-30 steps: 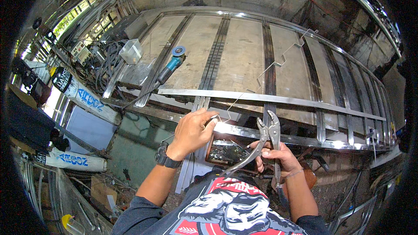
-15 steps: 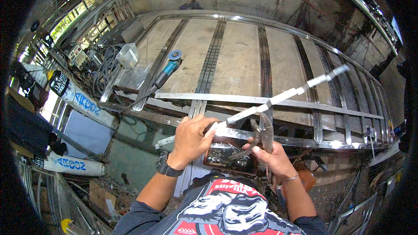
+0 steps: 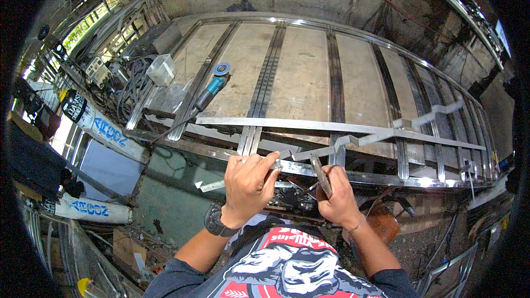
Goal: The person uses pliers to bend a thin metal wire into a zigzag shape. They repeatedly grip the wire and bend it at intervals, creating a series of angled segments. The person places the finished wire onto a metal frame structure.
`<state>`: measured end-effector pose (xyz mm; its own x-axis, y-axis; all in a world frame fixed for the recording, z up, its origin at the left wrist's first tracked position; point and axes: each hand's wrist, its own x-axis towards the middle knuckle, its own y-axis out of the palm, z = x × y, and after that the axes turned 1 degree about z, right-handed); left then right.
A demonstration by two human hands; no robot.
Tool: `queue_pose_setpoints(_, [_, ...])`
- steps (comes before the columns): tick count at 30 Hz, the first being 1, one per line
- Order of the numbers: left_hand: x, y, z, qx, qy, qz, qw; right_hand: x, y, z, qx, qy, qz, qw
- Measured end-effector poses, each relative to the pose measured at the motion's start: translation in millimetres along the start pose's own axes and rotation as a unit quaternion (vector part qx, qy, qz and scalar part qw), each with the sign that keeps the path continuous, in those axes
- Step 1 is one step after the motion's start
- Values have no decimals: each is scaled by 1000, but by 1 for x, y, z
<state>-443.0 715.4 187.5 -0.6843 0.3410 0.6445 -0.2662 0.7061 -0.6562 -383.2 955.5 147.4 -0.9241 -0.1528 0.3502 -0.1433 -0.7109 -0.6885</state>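
My left hand (image 3: 247, 189) is closed around a long silver metal strip (image 3: 371, 137), bent in zigzag steps along its length. The strip slants from beside my left wrist up to the right, over the near side of a metal frame. My right hand (image 3: 338, 200) grips locking pliers (image 3: 320, 176), seen nearly edge-on with the head close to the strip. Whether the jaws touch the strip I cannot tell. Beneath my hands is a tray of small metal parts (image 3: 292, 200), partly hidden.
The large metal frame (image 3: 266, 72) with several crossbars spreads ahead, a flat bar (image 3: 331, 127) lying across it. An angle grinder (image 3: 211, 91) rests on its left part, near a clear plastic bin (image 3: 161, 70) and coiled cables (image 3: 131, 85). White cylinders (image 3: 99, 124) stand at left.
The strip has turned in my left hand, showing its steps, and its far end has dropped to the right. My right hand has rotated the pliers and brought them left, closer to my left hand.
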Motion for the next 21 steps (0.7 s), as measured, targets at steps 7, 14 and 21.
queue_pose_setpoints(7, [-9,-6,-9,-12,-17,27,999,5,-4,-4,-115,-102,6,988])
queue_pose_setpoints(14, [-10,-6,-9,-20,-9,-7,1000,0,2,-7,-160,-55,-9,985])
queue_pose_setpoints(21, [-11,-6,-11,-23,-18,9,1000,4,2,-19,-152,-78,-10,985])
